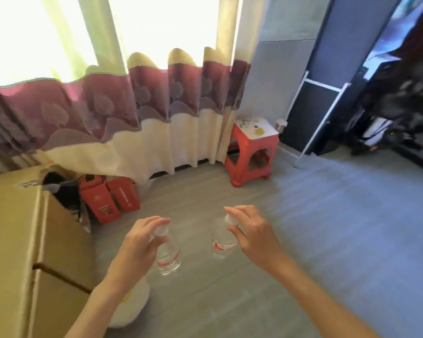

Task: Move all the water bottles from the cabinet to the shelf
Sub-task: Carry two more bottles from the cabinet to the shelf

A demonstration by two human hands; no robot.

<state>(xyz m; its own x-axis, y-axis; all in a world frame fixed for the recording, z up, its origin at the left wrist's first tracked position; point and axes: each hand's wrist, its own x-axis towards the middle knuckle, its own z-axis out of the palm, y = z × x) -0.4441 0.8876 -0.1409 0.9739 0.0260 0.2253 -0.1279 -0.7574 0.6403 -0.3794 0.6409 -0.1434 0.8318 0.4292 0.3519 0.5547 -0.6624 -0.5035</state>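
Note:
I carry two clear water bottles with white caps and red labels, hanging upright above the grey floor. My left hand (138, 242) pinches the cap end of the left bottle (167, 258). My right hand (250, 234) pinches the cap end of the right bottle (222, 242). The bottles hang side by side, a little apart. A tan cabinet (12, 240) stands at my left. No shelf can be made out for certain.
Red boxes (110, 198) lie on the floor by the cabinet's far corner. A red plastic stool (252, 152) stands under the curtain (132, 106). A white round object (132, 306) sits by the cabinet's base. A dark panel with white frame (313, 118) and dark clutter are at right.

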